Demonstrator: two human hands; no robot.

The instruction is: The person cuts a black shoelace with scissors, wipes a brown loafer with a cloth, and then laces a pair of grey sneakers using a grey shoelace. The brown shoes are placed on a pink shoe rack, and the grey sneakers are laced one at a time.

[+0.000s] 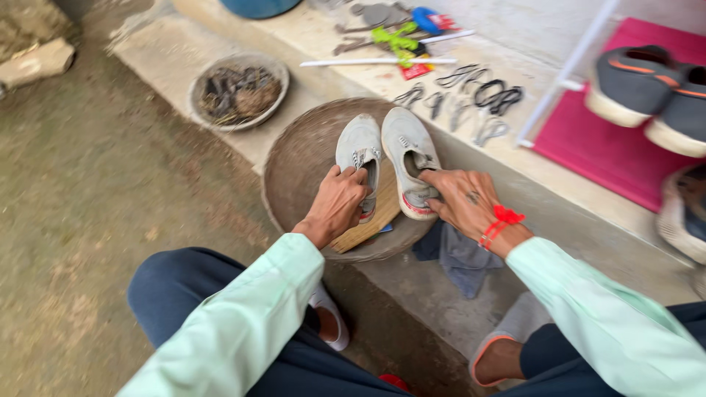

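Two pale shoes [385, 154] stand side by side on round basket tray [294, 165], left hand [337, 204] closed on left heel, right hand [461, 198] gripping right heel; risk: wooden board [375, 220] beneath slopes off tray rim, either shoe may tip.

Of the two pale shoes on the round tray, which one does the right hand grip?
The right hand grips the shoe nearer the ledge, the wider-looking one beside the pink mat.
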